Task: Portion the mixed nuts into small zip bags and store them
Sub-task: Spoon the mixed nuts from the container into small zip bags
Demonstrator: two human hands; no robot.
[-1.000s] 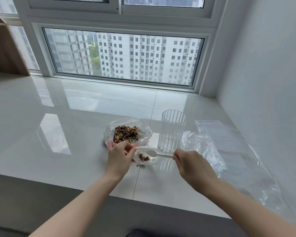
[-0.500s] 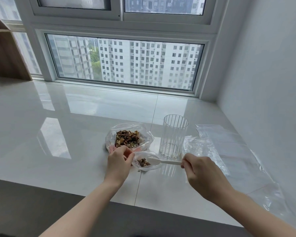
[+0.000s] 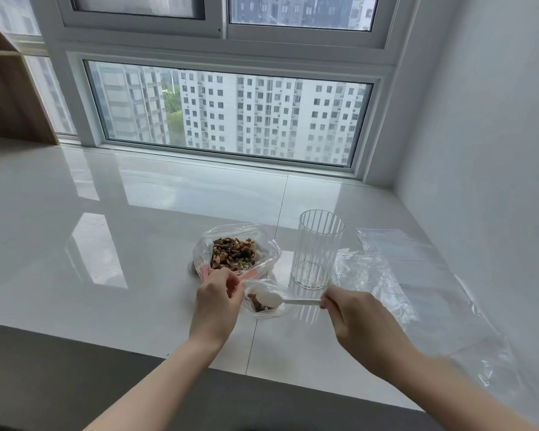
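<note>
Left hand: the left hand (image 3: 219, 301) pinches the rim of the small clear zip bag (image 3: 266, 301), fingers curled, holding its mouth open.
Right hand: the right hand (image 3: 350, 317) pinches the handle of the white plastic spoon (image 3: 280, 300), whose bowl is in the bag mouth.
Nuts: most brown mixed nuts (image 3: 233, 254) sit in the big clear open bag (image 3: 206, 255) just behind; a few are in the small bag.
Could go wrong: the floppy bag may fold shut and nuts spill on the shiny white worktop (image 3: 106, 237). An elbow could tip the tall ribbed clear glass (image 3: 318, 248) just beside.
Room: the front edge is near. Lots of space on the left; loose clear plastic sheets (image 3: 417, 275) on the right.
</note>
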